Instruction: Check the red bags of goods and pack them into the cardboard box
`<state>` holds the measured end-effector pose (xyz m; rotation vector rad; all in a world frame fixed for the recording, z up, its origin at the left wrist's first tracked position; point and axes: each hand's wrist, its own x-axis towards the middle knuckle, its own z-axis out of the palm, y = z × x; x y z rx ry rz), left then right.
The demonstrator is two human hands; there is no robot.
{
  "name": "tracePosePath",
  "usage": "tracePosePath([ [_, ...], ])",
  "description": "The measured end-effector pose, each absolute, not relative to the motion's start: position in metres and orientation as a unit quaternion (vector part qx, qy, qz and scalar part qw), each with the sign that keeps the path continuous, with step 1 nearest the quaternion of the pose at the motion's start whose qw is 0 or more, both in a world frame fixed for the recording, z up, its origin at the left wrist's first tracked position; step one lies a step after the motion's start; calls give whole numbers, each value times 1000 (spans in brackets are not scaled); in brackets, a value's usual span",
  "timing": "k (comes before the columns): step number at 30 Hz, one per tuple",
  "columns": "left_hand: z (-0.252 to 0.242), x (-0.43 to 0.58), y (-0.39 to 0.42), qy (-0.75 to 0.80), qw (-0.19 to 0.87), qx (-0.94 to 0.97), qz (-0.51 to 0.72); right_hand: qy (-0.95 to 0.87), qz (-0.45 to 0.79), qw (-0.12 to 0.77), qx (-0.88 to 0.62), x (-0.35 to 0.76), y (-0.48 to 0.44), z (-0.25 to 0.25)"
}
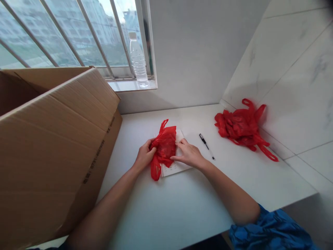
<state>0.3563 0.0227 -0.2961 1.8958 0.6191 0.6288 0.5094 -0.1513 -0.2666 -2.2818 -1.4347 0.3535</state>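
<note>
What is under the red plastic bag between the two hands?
A white printed sheet lies under the red plastic bag, showing only at its edges. The bag hides its middle, so that printing cannot be seen.

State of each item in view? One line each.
left hand, gripping the red plastic bag's near side
right hand, open, fingers resting on the bag's far edge
red plastic bag, bunched, handles loose
white card, lying flat, partly under the bag
second red plastic bag, crumpled heap, untouched
pen, lying flat, untouched
cardboard box, flaps open
plastic water bottle, upright, capped
</note>
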Motion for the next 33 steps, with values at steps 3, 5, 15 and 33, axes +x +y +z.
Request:
tracePosePath([
  [3, -290, 357, 16, 241, 631, 690, 261, -465, 184, 335, -799, 514, -150, -271],
  [5, -283, 358, 9, 228, 712, 611, 260, -406, 256, 446, -755, 514, -146, -276],
  [15, -267, 355, -2, 196, 863, 422, 198, -293, 469, 671, -494, 495, -137, -271],
  [33, -267, 352, -7, 157, 804, 545, 177, -236, 392, 751, -475, 497, -136, -270],
])
